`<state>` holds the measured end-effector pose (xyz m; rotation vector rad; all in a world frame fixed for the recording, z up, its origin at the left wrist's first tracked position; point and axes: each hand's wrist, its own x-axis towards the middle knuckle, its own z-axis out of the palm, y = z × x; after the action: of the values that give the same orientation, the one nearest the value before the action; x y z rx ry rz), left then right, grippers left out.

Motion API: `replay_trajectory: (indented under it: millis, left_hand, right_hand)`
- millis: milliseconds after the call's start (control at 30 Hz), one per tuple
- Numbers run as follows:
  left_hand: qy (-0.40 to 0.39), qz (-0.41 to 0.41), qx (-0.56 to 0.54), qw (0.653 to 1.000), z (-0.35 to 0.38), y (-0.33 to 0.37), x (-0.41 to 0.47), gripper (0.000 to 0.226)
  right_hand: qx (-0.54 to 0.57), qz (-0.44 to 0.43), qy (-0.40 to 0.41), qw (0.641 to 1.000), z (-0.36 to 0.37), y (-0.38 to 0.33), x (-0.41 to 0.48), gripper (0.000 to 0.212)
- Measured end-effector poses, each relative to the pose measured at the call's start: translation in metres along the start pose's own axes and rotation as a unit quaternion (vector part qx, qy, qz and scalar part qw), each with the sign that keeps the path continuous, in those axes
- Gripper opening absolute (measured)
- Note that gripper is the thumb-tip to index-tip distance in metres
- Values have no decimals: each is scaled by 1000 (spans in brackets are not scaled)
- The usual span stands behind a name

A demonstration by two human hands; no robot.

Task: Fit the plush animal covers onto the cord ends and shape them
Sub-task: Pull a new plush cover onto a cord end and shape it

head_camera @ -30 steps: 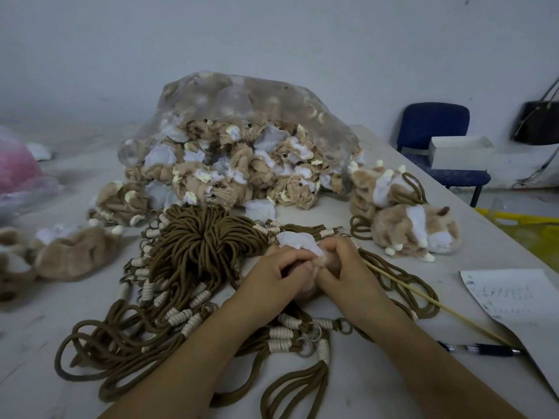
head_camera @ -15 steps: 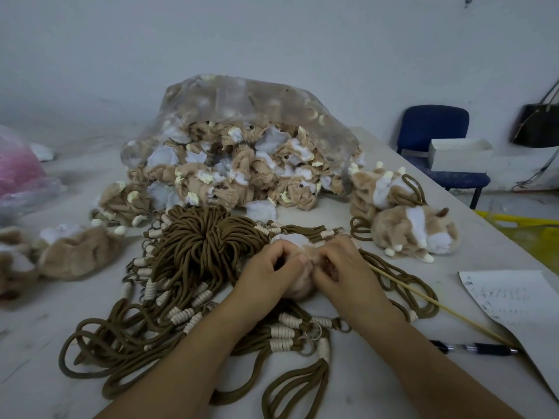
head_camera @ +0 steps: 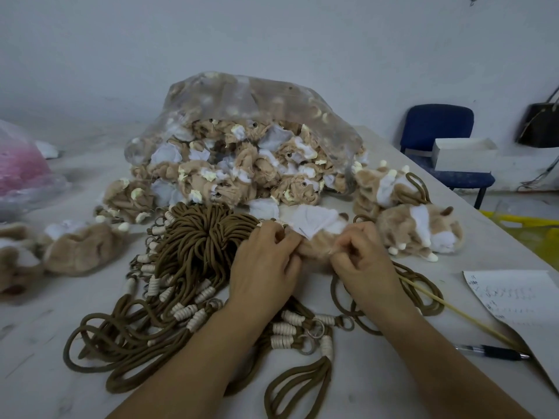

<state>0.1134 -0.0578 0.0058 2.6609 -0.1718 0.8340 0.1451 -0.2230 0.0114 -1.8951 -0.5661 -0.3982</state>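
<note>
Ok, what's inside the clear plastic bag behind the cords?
Crumpled tan and white plush covers fill the clear plastic bag and spill from its open front. Anything deeper is hidden by those in front and the cloudy plastic.

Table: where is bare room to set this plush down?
Free: the near-left corner of the pale grey table, left of the brown cord bundle, and a small patch between the finished tan-and-white plush animals and the white paper sheet. Crowded: the centre, from the clear plastic bag of covers to the cords.
</note>
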Motion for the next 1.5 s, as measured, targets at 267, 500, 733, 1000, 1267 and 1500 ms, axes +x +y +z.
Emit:
replay_trajectory:
  millis: [267, 500, 733, 1000, 1267, 1500]
  left_hand:
    - [-26, 89, -219, 971, -3, 12, -5, 44]
    - [-39, 149, -200, 968, 1, 17, -6, 39]
    - [34, -35, -252, 966, 1, 8, -5, 29]
    - [64, -138, -247, 957, 2, 9, -2, 7]
    - [17, -186, -285, 940, 2, 6, -3, 7]
    - [7, -159, -332, 930, -2, 16, -5, 10]
  right_hand:
    - [230, 179, -67, 954, 4, 13, 0, 28]
    - [291, 198, -93, 932, 4, 11, 1, 63]
    - [198, 157, -167, 953, -5, 5, -2, 39]
    - [-57, 16, -108, 992, 5, 8, -4, 23]
    - [225, 207, -126, 944, 4, 3, -6, 18]
    - [288, 223, -101, 926, 2, 4, -3, 10]
